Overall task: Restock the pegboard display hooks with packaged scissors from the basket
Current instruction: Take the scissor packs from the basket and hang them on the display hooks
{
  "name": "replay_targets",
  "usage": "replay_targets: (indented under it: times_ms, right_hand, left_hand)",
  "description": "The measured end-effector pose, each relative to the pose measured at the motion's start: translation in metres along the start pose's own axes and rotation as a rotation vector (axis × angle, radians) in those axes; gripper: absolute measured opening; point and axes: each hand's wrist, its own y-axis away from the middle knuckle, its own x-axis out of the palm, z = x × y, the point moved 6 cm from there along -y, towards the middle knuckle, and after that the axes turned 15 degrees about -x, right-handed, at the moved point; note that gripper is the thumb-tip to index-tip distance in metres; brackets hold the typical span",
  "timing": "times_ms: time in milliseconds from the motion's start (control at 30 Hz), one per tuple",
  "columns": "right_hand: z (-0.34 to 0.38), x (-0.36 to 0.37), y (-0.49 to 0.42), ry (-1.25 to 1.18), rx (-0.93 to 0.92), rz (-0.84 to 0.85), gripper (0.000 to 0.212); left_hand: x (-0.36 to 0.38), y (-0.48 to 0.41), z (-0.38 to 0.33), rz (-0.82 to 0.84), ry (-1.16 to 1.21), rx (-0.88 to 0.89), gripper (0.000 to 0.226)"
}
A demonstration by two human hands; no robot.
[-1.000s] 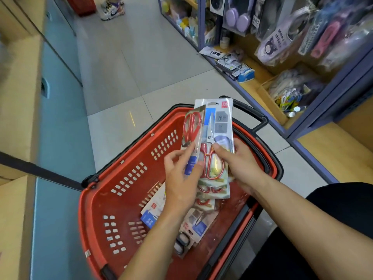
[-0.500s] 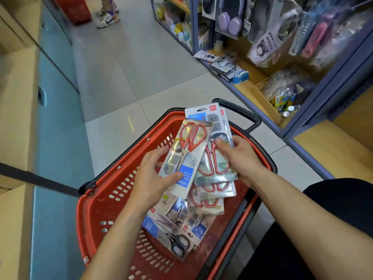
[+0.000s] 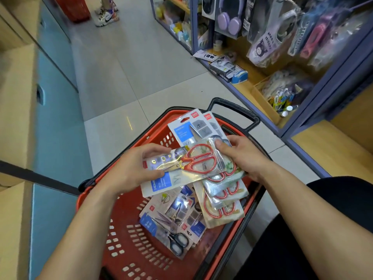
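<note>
Head view:

Basket: a red plastic basket [image 3: 129, 241] with slotted walls sits on the tiled floor at the centre-bottom of the view; its black handle [image 3: 234, 110] lies at the 12 o'clock rim.

Left hand: the left hand [image 3: 133, 168] reaches in from 7 o'clock and is closed on a red-handled scissors pack [image 3: 185, 168], thumb on the front of the card, fingers curled behind its left end. The pack lies nearly crosswise, blades pointing to 9 o'clock, handles to 3 o'clock.

Right hand: the right hand [image 3: 244, 156] comes from 4 o'clock; its thumb presses on the front of a fanned stack of scissors packs [image 3: 220, 190], the other fingers hidden behind it, so it grips the stack above the basket.

Stack: red handle loops show at its 6 o'clock end, and two card tops with blue and grey panels [image 3: 193, 128] stick out at 12 o'clock. The crosswise pack overlaps the stack's front.

Loose packs: more packs lie on the basket floor at 6 o'clock of the hands, one holding black-handled scissors [image 3: 175, 241].

Shelving: a display unit [image 3: 314, 57] with hanging packaged goods stands at 2 o'clock; purple headphones [image 3: 230, 19] hang at 1 o'clock.

Passer-by: a sneaker [image 3: 106, 17] shows at 11 o'clock, far up the aisle.
</note>
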Motion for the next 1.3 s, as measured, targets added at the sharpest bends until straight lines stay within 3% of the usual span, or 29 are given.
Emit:
replay_targets:
  times_ms: [167,233,300,400,533,600,700,833,1033,1300]
  right_hand:
    - [0.005,0.000,0.002,0.006,-0.016,0.000,0.033]
    - [0.007,-0.001,0.002,-0.004,-0.055,-0.047,0.033]
    - [0.007,-0.001,0.001,-0.013,-0.096,-0.108,0.029]
    - [0.007,0.000,0.001,-0.046,-0.128,-0.197,0.023]
    - [0.004,0.002,0.002,-0.065,-0.128,-0.246,0.017]
    - [0.001,0.001,0.003,-0.049,-0.117,-0.259,0.018]
    - [-0.001,0.003,0.004,-0.051,-0.097,-0.231,0.023]
    - [0.000,0.004,0.006,-0.075,-0.075,-0.213,0.022]
    - [0.006,0.004,0.006,0.022,-0.134,-0.200,0.029]
    - [0.004,0.009,0.008,0.056,-0.169,-0.177,0.019]
  left_hand:
    - [-0.017,-0.011,-0.001,-0.126,-0.103,0.050,0.072]
    - [-0.019,-0.012,0.001,-0.225,-0.019,0.067,0.084]
    - [-0.017,-0.009,0.008,-0.345,0.198,0.024,0.087]
    - [-0.002,-0.002,0.026,-0.567,0.564,-0.172,0.072]
    - [0.042,-0.001,0.028,-0.431,1.176,-0.298,0.047]
    - [0.051,0.000,0.020,-0.401,1.283,-0.259,0.037]
    - [0.045,-0.006,0.014,-0.435,1.318,-0.246,0.020]
    - [0.011,-0.016,0.013,-0.514,1.331,-0.186,0.015]
    - [0.035,-0.025,-0.003,-0.450,0.978,-0.251,0.019]
    - [0.068,-0.040,-0.015,-0.659,0.885,-0.257,0.017]
